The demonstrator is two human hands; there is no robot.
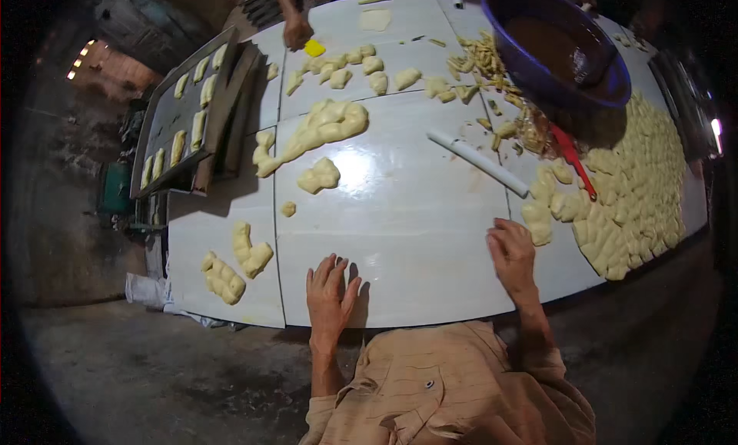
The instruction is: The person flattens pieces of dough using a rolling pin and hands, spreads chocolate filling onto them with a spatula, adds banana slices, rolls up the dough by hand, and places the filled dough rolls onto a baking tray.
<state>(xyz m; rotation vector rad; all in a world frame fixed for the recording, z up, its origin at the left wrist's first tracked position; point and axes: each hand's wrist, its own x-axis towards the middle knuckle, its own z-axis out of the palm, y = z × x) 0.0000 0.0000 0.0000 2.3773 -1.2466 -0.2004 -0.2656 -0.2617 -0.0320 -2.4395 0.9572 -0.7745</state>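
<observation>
No text, label, number or sign can be read on the worktop, white rolling pin, purple basin or tan shirt.

From my head, a fisheye camera looks down past my shirt and out across the desk, close above its near edge, wide enough to catch floor.

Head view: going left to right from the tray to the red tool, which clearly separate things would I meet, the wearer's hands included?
Tray → small dough ball → left hand → right hand → red tool.
</observation>
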